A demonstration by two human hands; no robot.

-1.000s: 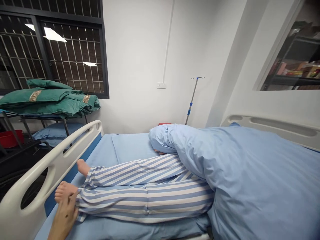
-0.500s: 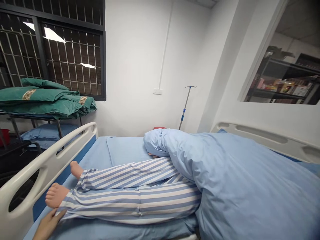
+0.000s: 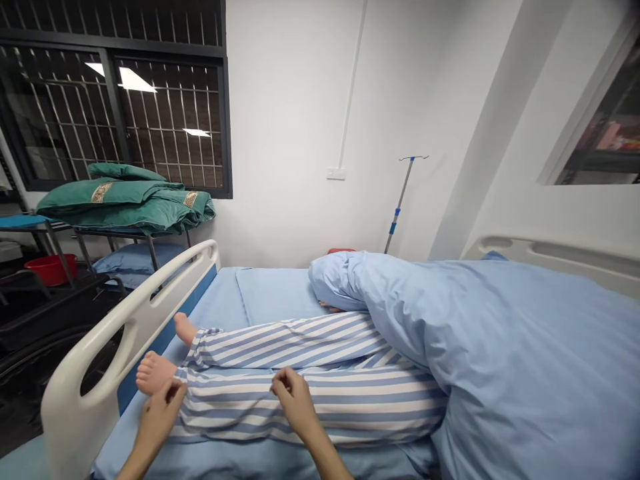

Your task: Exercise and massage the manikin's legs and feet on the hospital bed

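A lifelike figure lies on the bed, showing bare feet [image 3: 155, 373] and blue-and-white striped trousers [image 3: 360, 400]. At the near ankle, my left hand [image 3: 159, 410] pinches the trouser cuff between thumb and fingers. My right hand [image 3: 297, 403] is over the near leg's shin, its fingers curled together; whether cloth is between them is hidden. A light blue quilt [image 3: 500, 340], folded back toward the right, covers the figure from the thighs up. Part of the figure's hand [image 3: 330, 306] peeks out under the quilt's edge.
A pale footboard [image 3: 65, 393] rises at the left end of the bed, close to the feet. An IV pole [image 3: 401, 200] stands behind the bed. Green folded bedding [image 3: 135, 207] lies on a rack by the window, with a red basin [image 3: 53, 269] lower down.
My right hand has come into view over the near shin. My left hand stays by the cuff. The view has turned left, so the bed appears further right.
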